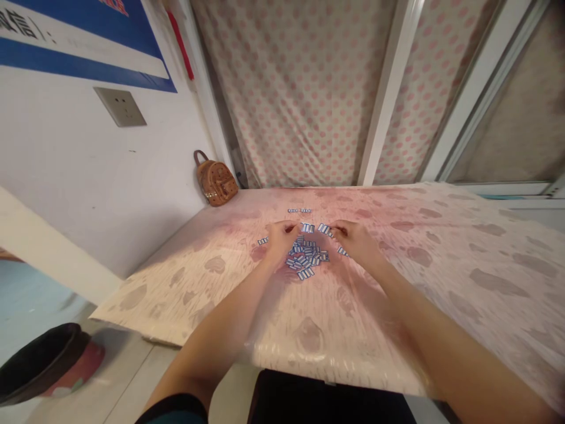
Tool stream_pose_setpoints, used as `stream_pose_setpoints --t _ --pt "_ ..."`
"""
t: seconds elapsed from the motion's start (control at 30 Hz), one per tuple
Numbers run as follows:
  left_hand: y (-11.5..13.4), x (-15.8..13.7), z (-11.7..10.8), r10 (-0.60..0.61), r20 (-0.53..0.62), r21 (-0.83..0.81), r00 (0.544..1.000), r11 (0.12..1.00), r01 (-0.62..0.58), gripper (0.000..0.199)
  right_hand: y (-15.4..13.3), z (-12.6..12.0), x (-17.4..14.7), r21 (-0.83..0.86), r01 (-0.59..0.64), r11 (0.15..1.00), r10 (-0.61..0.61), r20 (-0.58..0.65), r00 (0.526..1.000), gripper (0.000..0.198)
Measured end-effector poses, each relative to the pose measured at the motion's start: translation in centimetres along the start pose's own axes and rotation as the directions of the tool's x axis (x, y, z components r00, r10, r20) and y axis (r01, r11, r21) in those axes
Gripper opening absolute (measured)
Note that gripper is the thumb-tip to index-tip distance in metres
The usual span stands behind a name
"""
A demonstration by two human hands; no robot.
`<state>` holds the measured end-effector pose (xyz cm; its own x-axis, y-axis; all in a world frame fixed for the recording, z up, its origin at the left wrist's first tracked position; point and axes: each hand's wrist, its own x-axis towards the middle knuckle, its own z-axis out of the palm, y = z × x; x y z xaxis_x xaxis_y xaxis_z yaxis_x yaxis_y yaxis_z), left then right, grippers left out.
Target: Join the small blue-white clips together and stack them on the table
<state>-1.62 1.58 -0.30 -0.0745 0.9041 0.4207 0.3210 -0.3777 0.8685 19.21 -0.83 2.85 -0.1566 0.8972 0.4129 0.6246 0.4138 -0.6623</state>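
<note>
Fingers of both the left hand (279, 237) and the right hand (353, 238) are curled onto the far edge of the heap of small blue-and-white pieces (305, 256), which is flanked evenly between them on the table (441, 282).

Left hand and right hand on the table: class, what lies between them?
In the head view, a heap of small blue-and-white pieces lies on the table between the left hand and the right hand, touching both.

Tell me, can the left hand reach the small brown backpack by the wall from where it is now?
Probably yes: the left hand is at the blue-white pieces, and bare tabletop lies between it and the backpack.
</note>
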Motion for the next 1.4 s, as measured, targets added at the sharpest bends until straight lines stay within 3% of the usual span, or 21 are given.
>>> stream_pose_setpoints --t 0.17,0.57,1.0,1.03,1.17,1.4 --pt "0.1 -0.6 0.9 0.046 0.055 -0.072 0.997 0.997 -0.042 0.020 -1.2 0.2 -0.5 0.014 -0.085 0.996 0.086 -0.051 0.995 0.015" --pt "0.0 -0.9 1.3 -0.030 0.160 -0.139 0.987 0.989 0.053 0.027 -2.0 0.1 -0.7 -0.080 -0.089 0.993 0.086 -0.034 0.996 0.014" --pt "1.0 -1.2 1.5 -0.019 0.190 -0.170 0.982 0.984 0.052 0.026 -2.3 0.2 -0.9 -0.088 -0.105 0.991 0.103 -0.024 0.994 0.008" --pt "0.9 -1.2 1.5 -0.037 0.181 -0.173 0.983 0.983 0.069 0.025 -2.2 0.2 -0.9 -0.073 -0.097 0.993 0.095 -0.032 0.995 0.008" --pt "0.9 -1.1 1.5 -0.099 0.186 -0.229 0.977 0.963 0.141 0.026 -1.6 0.4 -0.8 -0.079 0.026 0.997 -0.027 -0.013 1.000 0.041" --pt "1.6 -1.2 1.4 -0.133 0.179 -0.273 0.975 0.945 0.179 0.026 -1.4 0.4 -0.6 -0.124 0.124 0.985 -0.118 0.055 0.992 0.025"
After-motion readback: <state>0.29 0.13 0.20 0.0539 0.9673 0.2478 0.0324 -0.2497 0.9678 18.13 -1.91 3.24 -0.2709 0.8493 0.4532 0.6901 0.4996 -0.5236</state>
